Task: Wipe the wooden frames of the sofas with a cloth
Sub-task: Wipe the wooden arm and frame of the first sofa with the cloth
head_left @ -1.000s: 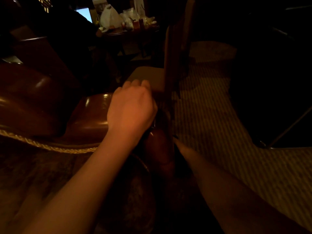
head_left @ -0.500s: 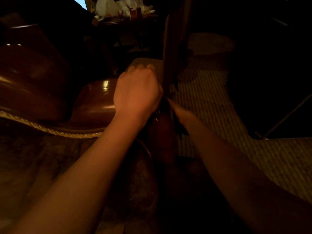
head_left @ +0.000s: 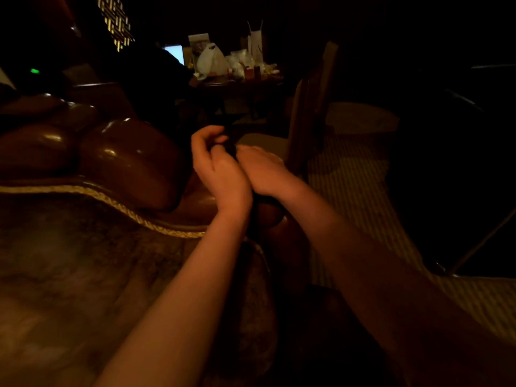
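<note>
Left hand (head_left: 220, 174) and right hand (head_left: 262, 171) meet above the sofa's wooden frame (head_left: 268, 216), both pinching a dark cloth (head_left: 230, 148), apparently regathering it for wiping.

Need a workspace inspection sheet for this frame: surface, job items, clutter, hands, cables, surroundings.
Surface: glossy dark brown carved wooden sofa frame with a pale braided cord trim; patterned seat cushion below.
Job's things: small dark cloth, barely visible, between the two hands above the frame's arm end.
Clutter: white plastic bag and small items on a far dark table.
Hands: left hand has its fingers curled round the cloth; right hand is against it, grip too dark to tell.
Cables: nothing seen.
Surroundings: dim room, striped carpet, wooden chair.
</note>
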Available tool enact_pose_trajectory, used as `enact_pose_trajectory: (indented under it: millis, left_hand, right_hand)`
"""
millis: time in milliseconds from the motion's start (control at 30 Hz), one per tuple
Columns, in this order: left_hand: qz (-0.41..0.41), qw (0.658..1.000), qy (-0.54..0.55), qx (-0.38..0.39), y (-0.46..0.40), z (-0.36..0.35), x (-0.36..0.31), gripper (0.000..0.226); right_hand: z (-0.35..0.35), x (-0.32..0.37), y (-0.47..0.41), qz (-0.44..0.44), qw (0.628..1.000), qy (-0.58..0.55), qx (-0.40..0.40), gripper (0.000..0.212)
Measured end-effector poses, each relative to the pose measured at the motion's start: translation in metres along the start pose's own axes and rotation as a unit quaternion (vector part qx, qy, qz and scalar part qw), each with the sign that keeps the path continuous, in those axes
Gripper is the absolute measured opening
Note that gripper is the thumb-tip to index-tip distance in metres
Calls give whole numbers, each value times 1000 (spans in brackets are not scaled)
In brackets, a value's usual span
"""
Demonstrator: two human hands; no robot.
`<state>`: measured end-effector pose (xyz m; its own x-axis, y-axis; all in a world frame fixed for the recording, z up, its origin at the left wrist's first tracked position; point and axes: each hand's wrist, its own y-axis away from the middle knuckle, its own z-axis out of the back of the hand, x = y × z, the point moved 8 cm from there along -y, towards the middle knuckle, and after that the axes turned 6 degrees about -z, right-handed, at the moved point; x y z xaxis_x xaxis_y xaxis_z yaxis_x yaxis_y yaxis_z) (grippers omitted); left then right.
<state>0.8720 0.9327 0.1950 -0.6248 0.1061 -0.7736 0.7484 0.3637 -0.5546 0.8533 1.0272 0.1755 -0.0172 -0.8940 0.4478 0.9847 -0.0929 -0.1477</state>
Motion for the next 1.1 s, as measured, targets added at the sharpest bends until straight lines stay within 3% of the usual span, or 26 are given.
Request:
enact_pose_trajectory:
  millis: [67, 167, 267, 367, 533, 700, 800, 933, 1033, 1100]
  left_hand:
    - [99, 994, 5, -36, -20, 11, 19, 27]
    - [156, 984, -77, 46, -54, 21, 37, 29]
    - [67, 956, -221, 178, -64, 17, 21, 38]
    - [-30, 920, -306, 242, -68, 12, 1, 44]
    - [-5, 891, -318, 323, -69, 8, 4, 44]
    - [-15, 883, -313, 349, -48, 2, 10, 44]
    - [-44, 861, -345, 371, -35, 3, 18, 41]
    - [-44, 878, -312, 360, -21, -4, 27, 32]
    - [87, 932, -154, 315, -30, 2, 31, 25]
    - [121, 937, -128, 303, -32, 5, 30, 26]
  right_hand:
    - [-1, 14, -10, -4, 999, 43, 26, 39]
    - [-8, 29, -22, 8, 996, 77, 33, 50]
    - [-13, 30, -31, 5, 995, 99, 30, 51]
    - [-14, 34, -17, 38, 988, 147, -12, 48]
    - [-15, 33, 69, 120, 949, 158, -246, 54]
    - [-46, -9, 116, 165, 916, 192, -311, 75]
    - [-37, -33, 118, 163, 920, 131, -331, 73]
    - [-13, -34, 90, 62, 945, -25, -320, 56]
    - [-5, -1, 72, 21, 948, 17, -317, 46]
    - [-8, 25, 67, 56, 943, 79, -318, 47]
